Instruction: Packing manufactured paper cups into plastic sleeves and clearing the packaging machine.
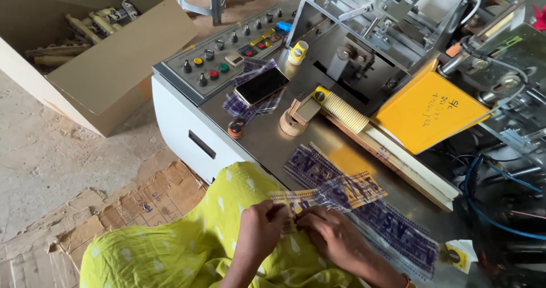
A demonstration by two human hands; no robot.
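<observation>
While I watched from afar, left hand (259, 226) and right hand (330, 234) each pinched the clear printed plastic wrapper (318, 200) with closed fingers, keeping it taut above the steel worktop (267, 134).

Seen from one head-worn camera, high above and angled steeply down and forward. Close at the bottom edge, the left hand (259, 231) and right hand (333, 237) over a yellow-green lap (187, 242); farther out, the steel machine top (273, 134), control panel (222, 54) and cardboard box (108, 66) at upper left.
</observation>
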